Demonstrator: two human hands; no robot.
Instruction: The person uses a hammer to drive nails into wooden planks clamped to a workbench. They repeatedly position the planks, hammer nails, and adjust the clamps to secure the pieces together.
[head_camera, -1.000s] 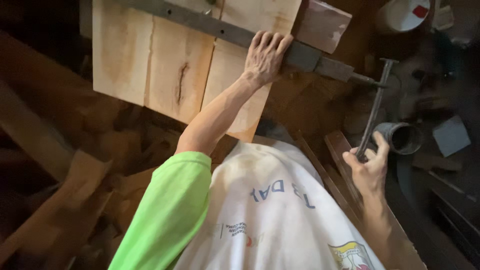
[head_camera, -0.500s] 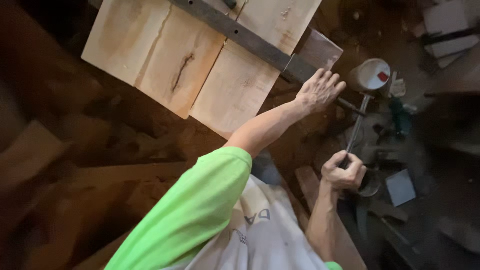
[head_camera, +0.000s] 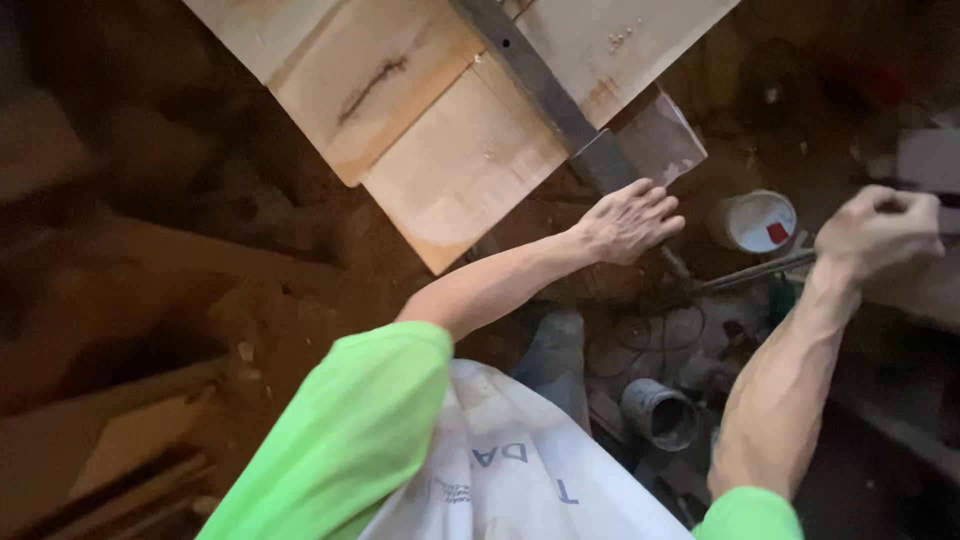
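Note:
Several pale wooden boards (head_camera: 450, 120) lie edge to edge, held together by a grey metal bar clamp (head_camera: 540, 85) that runs across them. My left hand (head_camera: 630, 218) rests on the clamp's end by a small wood block (head_camera: 660, 140), fingers curled over the metal. My right hand (head_camera: 875, 230) is closed around the end of the clamp's thin metal turning handle (head_camera: 750, 272), which sticks out to the right. My sleeves are bright green.
A white round tub with a red patch (head_camera: 757, 220) sits on the dirt floor by the handle. A grey pipe piece (head_camera: 660, 412) and scrap lie below. Timber offcuts (head_camera: 120, 450) lie at the lower left. A white printed sack covers my front.
The view has swung, so the boards now sit higher and more tilted. My right hand has risen to the right with the handle, which now lies nearly flat. My left hand stays on the clamp's end.

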